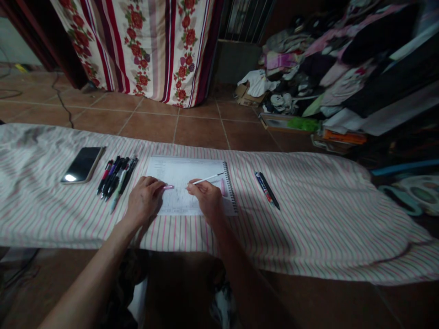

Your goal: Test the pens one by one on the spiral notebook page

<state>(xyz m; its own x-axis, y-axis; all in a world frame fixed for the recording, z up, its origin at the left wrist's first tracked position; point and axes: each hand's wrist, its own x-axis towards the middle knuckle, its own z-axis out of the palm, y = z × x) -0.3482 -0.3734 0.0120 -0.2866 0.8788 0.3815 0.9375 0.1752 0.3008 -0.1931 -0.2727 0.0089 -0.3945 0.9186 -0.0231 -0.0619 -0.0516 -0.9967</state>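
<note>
Where the left hand (145, 195) covers it, the pink tube (168, 187) is hidden

A home, by all appearances; flowered curtain (151, 50) hanging beyond the left hand (146, 196), tiled floor (199, 130) spreading beneath it; look, clothes (284, 59) heaped well beyond and right of the right hand (207, 196)!

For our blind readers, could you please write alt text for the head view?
A person's left hand holds a small pink cylinder and the right hand a thin white rod over a white spiral-bound paper notebook on striped cloth. Slim multicoloured pens flank it.
</note>
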